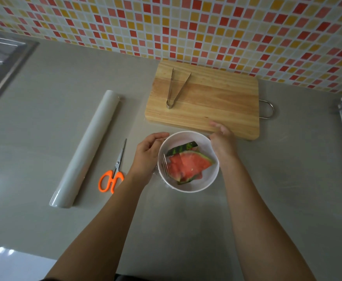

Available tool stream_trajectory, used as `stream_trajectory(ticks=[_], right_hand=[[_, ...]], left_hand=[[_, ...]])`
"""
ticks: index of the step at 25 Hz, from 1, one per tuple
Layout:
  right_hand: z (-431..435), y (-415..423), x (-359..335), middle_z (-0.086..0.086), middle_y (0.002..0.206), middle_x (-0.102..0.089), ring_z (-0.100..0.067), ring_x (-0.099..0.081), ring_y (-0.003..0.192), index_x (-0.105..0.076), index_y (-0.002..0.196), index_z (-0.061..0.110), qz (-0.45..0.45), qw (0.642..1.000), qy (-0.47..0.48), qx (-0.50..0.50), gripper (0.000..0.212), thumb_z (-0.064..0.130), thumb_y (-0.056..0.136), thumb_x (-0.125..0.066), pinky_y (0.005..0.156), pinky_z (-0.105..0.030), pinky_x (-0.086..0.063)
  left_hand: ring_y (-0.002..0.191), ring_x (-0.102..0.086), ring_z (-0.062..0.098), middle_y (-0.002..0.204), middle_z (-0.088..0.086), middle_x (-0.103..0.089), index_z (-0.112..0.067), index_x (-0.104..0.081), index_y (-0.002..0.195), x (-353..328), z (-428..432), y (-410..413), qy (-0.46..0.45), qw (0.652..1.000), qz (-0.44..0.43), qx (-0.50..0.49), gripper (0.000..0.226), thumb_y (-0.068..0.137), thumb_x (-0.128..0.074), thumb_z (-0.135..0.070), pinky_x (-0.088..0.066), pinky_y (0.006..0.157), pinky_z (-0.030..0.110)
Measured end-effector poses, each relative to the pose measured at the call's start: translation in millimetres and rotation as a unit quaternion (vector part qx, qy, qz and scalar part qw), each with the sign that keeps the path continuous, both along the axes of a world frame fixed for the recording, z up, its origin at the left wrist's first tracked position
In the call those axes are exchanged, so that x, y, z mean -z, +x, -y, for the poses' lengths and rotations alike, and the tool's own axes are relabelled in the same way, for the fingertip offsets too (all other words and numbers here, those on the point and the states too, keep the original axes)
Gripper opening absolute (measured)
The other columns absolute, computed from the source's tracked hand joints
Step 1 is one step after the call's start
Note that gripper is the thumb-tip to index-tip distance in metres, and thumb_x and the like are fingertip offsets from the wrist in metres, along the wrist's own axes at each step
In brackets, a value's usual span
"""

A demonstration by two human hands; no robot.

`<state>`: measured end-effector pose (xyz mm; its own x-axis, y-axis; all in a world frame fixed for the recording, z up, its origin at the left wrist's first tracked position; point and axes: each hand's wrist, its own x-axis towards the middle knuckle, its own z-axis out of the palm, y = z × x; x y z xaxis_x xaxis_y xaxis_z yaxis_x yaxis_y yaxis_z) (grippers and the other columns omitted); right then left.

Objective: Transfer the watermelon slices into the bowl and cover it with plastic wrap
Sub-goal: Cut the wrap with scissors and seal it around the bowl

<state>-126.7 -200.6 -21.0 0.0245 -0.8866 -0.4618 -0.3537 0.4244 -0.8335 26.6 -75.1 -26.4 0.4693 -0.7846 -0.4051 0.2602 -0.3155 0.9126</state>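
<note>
Carrying everything, the grey surface (44,118) holds a wooden cutting board (206,102), a plastic wrap roll (89,147) and a white bowl (188,188); the left hand (147,153) curls round its left wall, the right hand (221,138) rests loose-fingered against its right rim, and watermelon slices (188,165) lie inside.

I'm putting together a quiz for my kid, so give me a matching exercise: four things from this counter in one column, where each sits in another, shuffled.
1 tongs
2 scissors
3 watermelon slices
4 plastic wrap roll

A in the white bowl
B on the cutting board
C left of the scissors
D between roll and bowl

Pairs: 1-B, 2-D, 3-A, 4-C
</note>
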Motion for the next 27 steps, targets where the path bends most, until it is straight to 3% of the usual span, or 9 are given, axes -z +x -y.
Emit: stream_trajectory(ticks=[4,8,14,17,19,20,22,24,27], right_hand=[[4.3,2.6,-1.0,-0.001,0.088,-0.062,-0.011,-0.052,0.056,-0.063,0.094,0.021,-0.035,0.999,0.031,-0.014,0.039,-0.002,0.076,-0.037,0.046,-0.018,-0.039],[5.6,4.7,-0.2,-0.002,0.101,-0.065,-0.022,-0.061,0.088,-0.06,0.077,0.026,-0.048,0.998,0.046,0.009,0.037,-0.002,0.076,-0.036,0.075,-0.033,-0.051],[1.6,0.0,5.5,-0.002,0.089,-0.068,-0.019,-0.063,0.073,-0.061,0.078,0.024,0.032,0.99,0.084,0.108,0.029,-0.002,0.077,-0.049,0.073,-0.034,-0.054],[-2.6,-2.5,3.5,-0.007,0.095,-0.067,-0.014,-0.056,0.069,-0.063,0.09,0.016,0.038,0.974,0.014,0.224,0.016,0.005,0.083,-0.054,0.068,-0.025,-0.046],[-9.7,-10.3,-2.9,-0.001,0.095,-0.067,-0.01,-0.057,0.079,-0.063,0.099,0.013,0.012,0.947,-0.131,0.294,0.017,0.015,0.089,-0.049,0.072,-0.018,-0.038],[-15.2,-14.5,-7.0,0.005,0.096,-0.066,-0.006,-0.058,0.086,-0.063,0.101,0.017,0.043,0.938,-0.217,0.268,0.021,0.021,0.092,-0.045,0.077,-0.016,-0.038],[-31.1,-22.2,-8.9,0.011,0.114,-0.063,-0.005,-0.055,0.111,-0.059,0.112,0.031,0.131,0.937,-0.314,0.077,0.03,0.035,0.097,-0.033,0.094,-0.018,-0.039],[-46.3,-23.7,-2.3,0.009,0.133,-0.052,-0.009,-0.044,0.128,-0.049,0.124,0.037,0.185,0.94,-0.258,-0.125,0.045,0.057,0.093,-0.024,0.106,-0.025,-0.033],[-55.7,-17.1,6.9,0.01,0.125,-0.059,-0.005,-0.053,0.117,-0.054,0.119,0.037,0.208,0.963,-0.115,-0.128,0.065,0.077,0.079,-0.021,0.099,-0.025,-0.043]], left_hand=[[0.054,-0.066,0.01,0.071,-0.004,-0.072,-0.028,-0.077,0.084,-0.6,-2.7,-1.5,0.02,0.999,0.019,0.029,0.038,0.092,-0.049,-0.003,-0.045,0.039,0.021],[0.062,-0.069,0.014,0.076,-0.004,-0.074,-0.031,-0.076,0.081,-4.8,-0.2,4.8,0.043,0.994,0.081,0.055,0.035,0.088,-0.055,-0.005,-0.055,0.048,0.033],[0.068,-0.07,0.018,0.079,-0.004,-0.073,-0.033,-0.075,0.077,-7.5,1.2,5.6,0.077,0.988,0.121,0.051,0.034,0.087,-0.056,-0.007,-0.055,0.052,0.029],[0.067,-0.07,0.019,0.08,-0.002,-0.073,-0.033,-0.075,0.078,-8.1,1.2,5.3,0.085,0.987,0.128,0.047,0.034,0.088,-0.056,-0.007,-0.058,0.053,0.032],[0.066,-0.07,0.019,0.08,-0.003,-0.073,-0.032,-0.075,0.079,-7.9,1.6,5.5,0.089,0.986,0.137,0.044,0.032,0.088,-0.056,-0.008,-0.058,0.05,0.032],[0.065,-0.07,0.019,0.079,-0.003,-0.073,-0.032,-0.075,0.079,-7.8,1.6,5.7,0.092,0.985,0.141,0.043,0.032,0.088,-0.055,-0.009,-0.056,0.047,0.03],[0.063,-0.07,0.02,0.078,-0.004,-0.073,-0.032,-0.075,0.077,-6.8,2.1,6.2,0.095,0.985,0.142,0.038,0.033,0.087,-0.055,-0.009,-0.052,0.043,0.028],[0.067,-0.07,0.02,0.079,-0.004,-0.073,-0.033,-0.075,0.076,-5.4,3.8,6.5,0.097,0.984,0.147,0.036,0.033,0.087,-0.055,-0.009,-0.054,0.047,0.029],[0.076,-0.069,0.018,0.08,-0.008,-0.072,-0.029,-0.075,0.079,-2.2,8.0,6.6,0.1,0.978,0.179,0.032,0.032,0.087,-0.054,-0.006,-0.058,0.064,0.032]])
